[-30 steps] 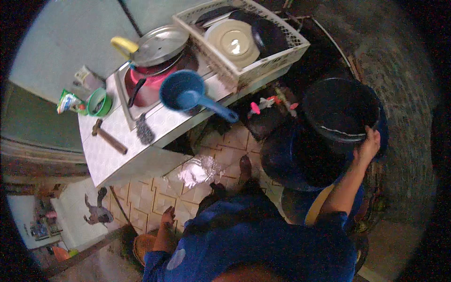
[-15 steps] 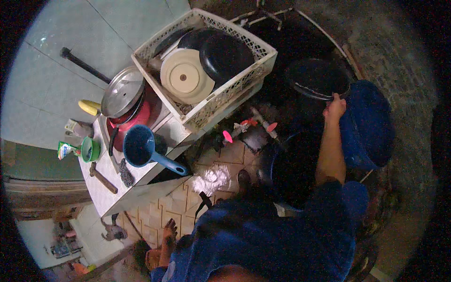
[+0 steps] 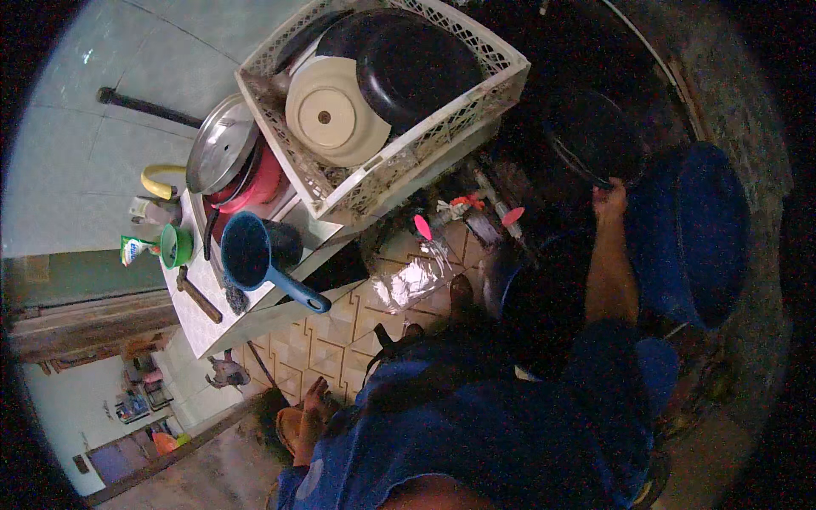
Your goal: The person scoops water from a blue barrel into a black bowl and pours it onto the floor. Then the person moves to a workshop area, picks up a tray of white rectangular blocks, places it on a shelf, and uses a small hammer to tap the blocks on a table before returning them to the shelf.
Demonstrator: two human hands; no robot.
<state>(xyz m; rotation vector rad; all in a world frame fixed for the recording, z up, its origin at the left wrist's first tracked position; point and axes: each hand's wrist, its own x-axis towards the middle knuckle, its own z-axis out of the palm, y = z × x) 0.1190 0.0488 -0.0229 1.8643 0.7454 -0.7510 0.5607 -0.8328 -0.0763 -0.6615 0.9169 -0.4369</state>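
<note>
At the upper right my right hand (image 3: 609,197) is closed on the near rim of a dark round pan (image 3: 595,136). The pan is tilted over deep shadow, so its inside and whatever lies under it are hard to make out. Low on the left, my left hand (image 3: 314,399) hangs near my side with its fingers loosely stretched and nothing visible in them. A blue tub (image 3: 712,234) stands right beside my right forearm. Left of that forearm is a dark round container (image 3: 548,297), its contents hidden in darkness.
A white crate (image 3: 374,195) holds black pans and a cream plate (image 3: 336,115). On the tiled counter are a blue dipper (image 3: 246,251), a metal lid (image 3: 223,144), a green bowl (image 3: 176,246) and a hammer (image 3: 200,296). Pipes with pink-handled valves (image 3: 512,216) stick out below the crate.
The whole view has shifted a little. My right hand still grips the pan, which now tilts more steeply. The left hand stays low at my side.
</note>
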